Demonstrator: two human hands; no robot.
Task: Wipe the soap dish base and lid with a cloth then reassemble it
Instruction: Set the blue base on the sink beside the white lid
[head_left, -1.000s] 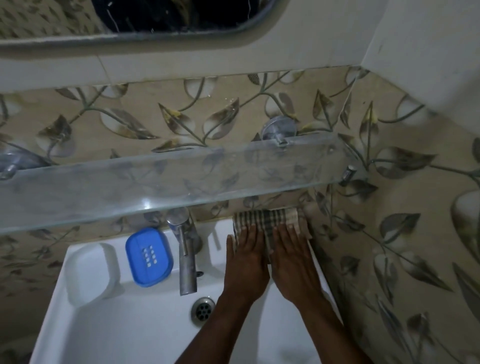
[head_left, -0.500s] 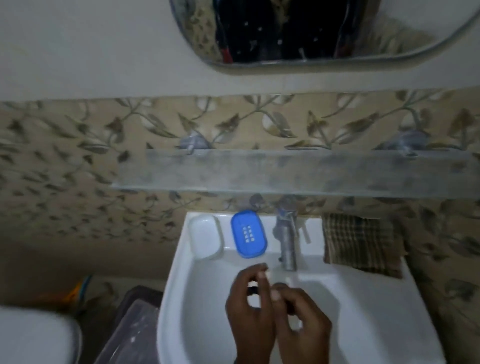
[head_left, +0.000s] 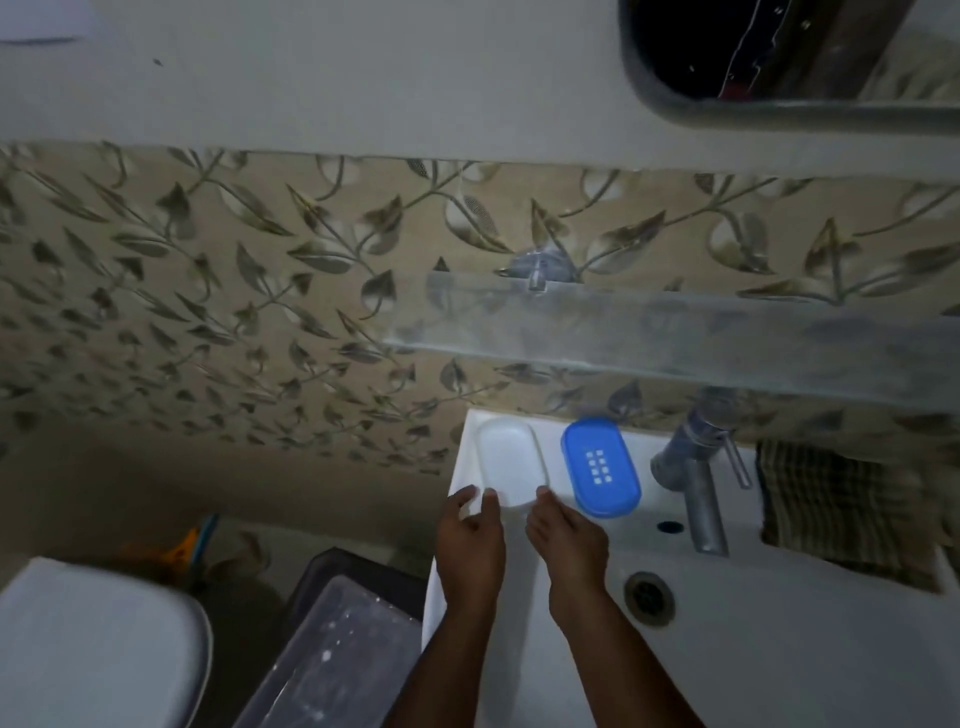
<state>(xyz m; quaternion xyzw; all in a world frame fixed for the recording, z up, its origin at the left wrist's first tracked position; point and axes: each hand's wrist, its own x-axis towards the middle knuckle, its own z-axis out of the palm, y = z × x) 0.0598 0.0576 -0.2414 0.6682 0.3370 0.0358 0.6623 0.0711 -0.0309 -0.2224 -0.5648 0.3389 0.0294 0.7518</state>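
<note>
At the lower centre of the frame, both hands are seen moved up from over the basin to the near end of the white lid (head_left: 510, 463) on the sink (head_left: 779, 649) ledge. The left hand (head_left: 470, 540) and right hand (head_left: 569, 538) are held with loosely curled fingers at its edge; a grip cannot be told. The blue base (head_left: 600, 466) lies just right; the checked cloth (head_left: 841, 499) rests at far right.
</note>
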